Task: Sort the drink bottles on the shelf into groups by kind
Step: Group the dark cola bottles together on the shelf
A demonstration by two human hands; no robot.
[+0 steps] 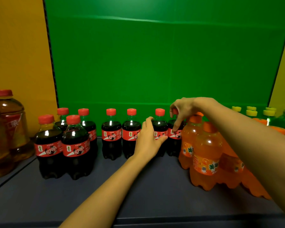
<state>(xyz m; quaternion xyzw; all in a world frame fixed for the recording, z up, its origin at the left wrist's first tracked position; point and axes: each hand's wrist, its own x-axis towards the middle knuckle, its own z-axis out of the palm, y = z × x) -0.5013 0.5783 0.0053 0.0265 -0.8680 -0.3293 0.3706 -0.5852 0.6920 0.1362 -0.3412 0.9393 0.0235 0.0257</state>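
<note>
Several small cola bottles with red caps stand on the dark shelf [138,191]: a cluster at the left [76,145] and a row along the back [111,134]. My left hand [149,139] is wrapped round the side of one cola bottle [160,127] in that row. My right hand [182,111] comes from above and grips the neck of the rightmost cola bottle [174,140]. Orange soda bottles [206,155] stand grouped right beside it, under my right forearm. Green bottles with yellow caps [270,119] stand at the far right.
Large amber tea bottles [8,125] with red caps stand at the far left on the neighbouring shelf section. A green panel [155,55] closes the back and yellow walls flank it. The shelf's front strip shows bare dark surface.
</note>
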